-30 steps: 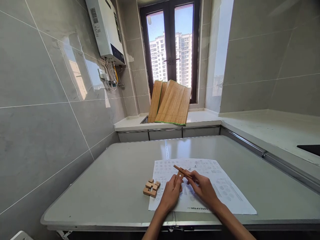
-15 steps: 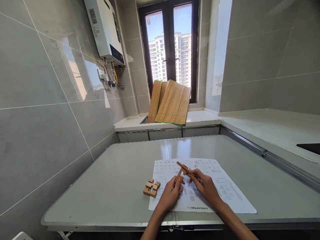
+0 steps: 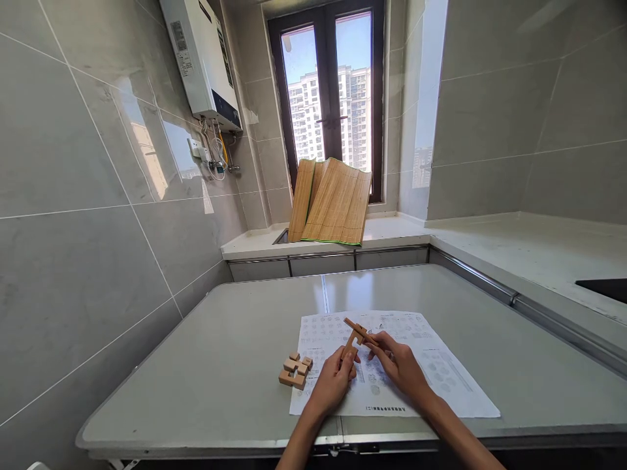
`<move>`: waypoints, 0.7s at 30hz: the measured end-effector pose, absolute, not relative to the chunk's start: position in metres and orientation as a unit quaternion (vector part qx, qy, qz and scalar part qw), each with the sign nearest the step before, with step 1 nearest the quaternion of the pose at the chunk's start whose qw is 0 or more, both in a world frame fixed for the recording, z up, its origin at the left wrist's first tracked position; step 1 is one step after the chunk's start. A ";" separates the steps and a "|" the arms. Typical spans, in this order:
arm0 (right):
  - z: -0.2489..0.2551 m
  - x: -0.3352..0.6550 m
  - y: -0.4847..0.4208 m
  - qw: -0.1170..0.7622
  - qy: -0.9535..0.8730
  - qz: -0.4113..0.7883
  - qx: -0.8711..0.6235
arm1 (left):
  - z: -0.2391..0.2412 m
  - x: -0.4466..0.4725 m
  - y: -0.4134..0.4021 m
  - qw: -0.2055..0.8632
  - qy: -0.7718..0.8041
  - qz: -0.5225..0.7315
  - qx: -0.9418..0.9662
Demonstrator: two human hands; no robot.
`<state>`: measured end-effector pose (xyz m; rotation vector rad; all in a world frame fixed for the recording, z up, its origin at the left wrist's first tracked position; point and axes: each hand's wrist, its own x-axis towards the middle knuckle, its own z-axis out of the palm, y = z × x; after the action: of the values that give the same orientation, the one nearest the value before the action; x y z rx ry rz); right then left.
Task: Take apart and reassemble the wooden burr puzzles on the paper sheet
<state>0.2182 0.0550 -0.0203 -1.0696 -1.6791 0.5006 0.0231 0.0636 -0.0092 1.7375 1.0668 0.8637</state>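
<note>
Both hands work above a printed sheet [image 3: 426, 391] on the table. My left hand [image 3: 336, 378] is closed on a notched wooden puzzle piece [image 3: 351, 342] that points up and away. My right hand [image 3: 399, 362] pinches the near end of a long thin wooden piece [image 3: 353, 326], which lies slantwise across the top of the left hand's piece. The two pieces touch; how they interlock is too small to tell. Left of my left hand, several notched wooden blocks [image 3: 292, 378] rest in a small group, partly on the sheet's left edge.
The grey folding table [image 3: 196, 378] has a seam down its middle and a metal front edge. Behind it runs a white counter [image 3: 392, 228] with a bamboo mat [image 3: 337, 202] leaning by the window. A water heater [image 3: 200, 62] hangs on the left wall.
The long thin piece now sits slightly lower against the left hand's piece, and the view has shifted a little. Both hands keep their grips, and the loose blocks lie as before.
</note>
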 end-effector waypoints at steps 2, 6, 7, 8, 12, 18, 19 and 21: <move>-0.020 0.216 0.054 0.513 -0.705 0.206 -0.444 | -0.010 0.024 0.065 0.446 0.434 0.351 0.700; -0.017 0.211 0.051 0.499 -0.724 0.196 -0.435 | -0.011 0.026 0.067 0.443 0.437 0.359 0.696; -0.016 0.209 0.051 0.496 -0.728 0.192 -0.432 | -0.012 0.027 0.068 0.444 0.436 0.362 0.694; -0.016 0.208 0.050 0.494 -0.732 0.189 -0.430 | -0.012 0.027 0.067 0.444 0.434 0.365 0.693; -0.016 0.206 0.050 0.492 -0.738 0.175 -0.427 | -0.011 0.027 0.066 0.448 0.426 0.377 0.689; -0.020 0.207 0.051 0.485 -0.744 0.154 -0.432 | -0.008 0.026 0.066 0.453 0.417 0.393 0.682; -0.020 0.207 0.051 0.481 -0.747 0.152 -0.433 | -0.008 0.026 0.066 0.456 0.415 0.396 0.681; -0.021 0.207 0.051 0.473 -0.751 0.146 -0.437 | -0.007 0.026 0.065 0.462 0.411 0.401 0.676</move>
<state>0.2067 0.0506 -0.0207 -1.0691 -1.8390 0.3567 0.0262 0.0651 -0.0067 1.6632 1.0097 0.9866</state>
